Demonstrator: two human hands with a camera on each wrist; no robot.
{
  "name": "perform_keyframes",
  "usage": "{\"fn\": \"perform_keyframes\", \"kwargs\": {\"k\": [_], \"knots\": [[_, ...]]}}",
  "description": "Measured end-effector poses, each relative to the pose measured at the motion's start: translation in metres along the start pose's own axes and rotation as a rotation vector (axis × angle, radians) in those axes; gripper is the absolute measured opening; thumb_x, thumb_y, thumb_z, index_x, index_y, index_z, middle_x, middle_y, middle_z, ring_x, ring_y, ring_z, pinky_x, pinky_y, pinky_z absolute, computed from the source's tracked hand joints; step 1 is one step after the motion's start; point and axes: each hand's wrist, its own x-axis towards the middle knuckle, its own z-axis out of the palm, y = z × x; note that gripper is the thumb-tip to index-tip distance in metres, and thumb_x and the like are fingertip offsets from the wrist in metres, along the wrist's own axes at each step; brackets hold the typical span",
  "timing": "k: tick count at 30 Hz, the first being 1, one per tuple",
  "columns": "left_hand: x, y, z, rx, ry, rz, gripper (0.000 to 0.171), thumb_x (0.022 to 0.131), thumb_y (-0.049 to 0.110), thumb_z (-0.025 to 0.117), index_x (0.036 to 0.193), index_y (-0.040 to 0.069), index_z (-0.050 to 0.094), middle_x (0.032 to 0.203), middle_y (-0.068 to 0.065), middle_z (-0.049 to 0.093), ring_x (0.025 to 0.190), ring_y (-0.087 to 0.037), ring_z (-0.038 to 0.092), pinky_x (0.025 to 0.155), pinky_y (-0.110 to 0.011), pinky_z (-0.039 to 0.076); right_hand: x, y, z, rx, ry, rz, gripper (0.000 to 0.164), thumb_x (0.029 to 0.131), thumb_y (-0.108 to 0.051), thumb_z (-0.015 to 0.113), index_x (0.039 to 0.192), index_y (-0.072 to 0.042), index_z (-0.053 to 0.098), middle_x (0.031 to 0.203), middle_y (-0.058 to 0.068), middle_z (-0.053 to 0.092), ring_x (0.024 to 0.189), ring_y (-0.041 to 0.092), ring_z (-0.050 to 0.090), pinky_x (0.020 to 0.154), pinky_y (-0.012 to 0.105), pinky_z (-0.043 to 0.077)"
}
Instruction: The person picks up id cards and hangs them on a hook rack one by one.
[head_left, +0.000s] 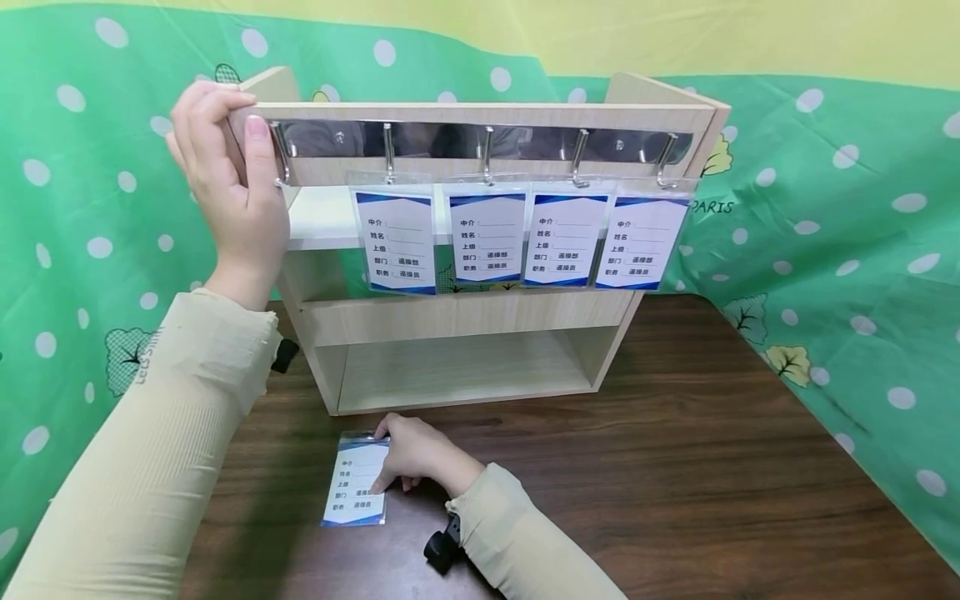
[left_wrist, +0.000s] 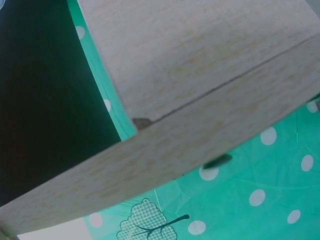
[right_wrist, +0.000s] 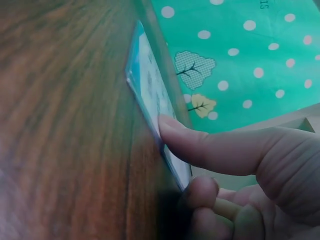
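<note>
My left hand (head_left: 232,179) grips the upper left corner of a pale wooden rack (head_left: 465,321), its thumb in front beside the leftmost hook (head_left: 281,154). In the head view, a plastic badge holder (head_left: 348,487) with a printed white and blue card lies on the dark table. My right hand (head_left: 420,457) pinches its right edge. The thumb (right_wrist: 182,140) presses on the face of the badge holder (right_wrist: 150,82) in the right wrist view; the other fingertips are at its edge. The left wrist view shows rack boards (left_wrist: 200,55), without the left hand's grip.
Several similar badge holders (head_left: 396,242) hang from the other hooks along a shiny metal strip (head_left: 442,140). The rack has a white shelf (head_left: 322,218) and a lower compartment (head_left: 465,367). Behind it hangs a green dotted cloth (head_left: 825,208). Brown table (head_left: 712,467) surface extends to the right.
</note>
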Motion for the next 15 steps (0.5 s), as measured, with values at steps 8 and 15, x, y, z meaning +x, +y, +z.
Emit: {"fn": "perform_keyframes", "kwargs": {"k": [8,15], "knots": [[-0.0006,0.0011,0.0014,-0.01,0.002,0.002,0.021,0.095,0.02,0.047,0.109,0.013,0.061,0.119,0.012,0.051,0.122,-0.004,0.043,0.112,-0.025,0.018,-0.0015,0.0016,-0.004,-0.044,-0.032,-0.018,0.077,0.066,-0.016,0.092,0.131,-0.013,0.051,0.052,0.006,0.059,0.037,0.016,0.055,0.041,0.03,0.045],[-0.001,0.0032,0.002,-0.016,0.004,0.007,0.021,0.094,0.02,0.047,0.108,0.013,0.061,0.117,0.013,0.05,0.121,-0.004,0.043,0.111,-0.025,0.019,-0.0024,0.002,-0.0095,-0.169,-0.043,-0.02,0.07,0.062,-0.02,0.093,0.122,-0.017,0.056,0.074,0.003,0.067,0.051,0.017,0.062,0.052,0.03,0.048]]}}
